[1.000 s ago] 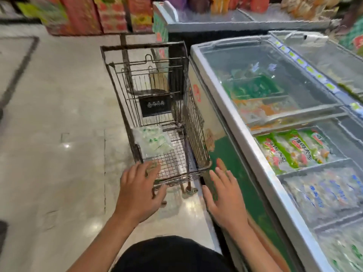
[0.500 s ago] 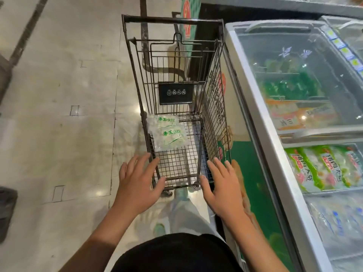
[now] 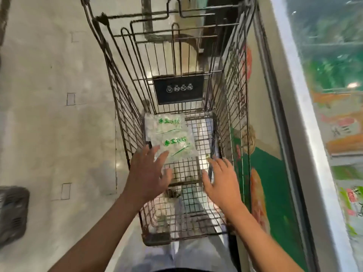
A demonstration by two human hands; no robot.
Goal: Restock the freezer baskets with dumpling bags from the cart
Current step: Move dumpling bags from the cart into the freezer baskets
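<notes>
A wire shopping cart stands in front of me, alongside the freezer. Two clear dumpling bags with green lettering lie stacked on its mesh floor, the upper bag overlapping the lower bag. My left hand reaches into the cart with fingers spread, its fingertips at the near edge of the upper bag. My right hand is inside the cart too, fingers straight, holding nothing, to the right of the bags. The chest freezer runs along the right; packaged goods show blurred through its glass lid.
The freezer's side panel with green and orange graphics sits tight against the cart's right wall. A dark basket-like object lies on the tiled floor at the left edge. Open floor stretches to the cart's left.
My view has dropped closer over the cart. Both hands left the cart's near rim and moved forward into the basket, the left one reaching the bags.
</notes>
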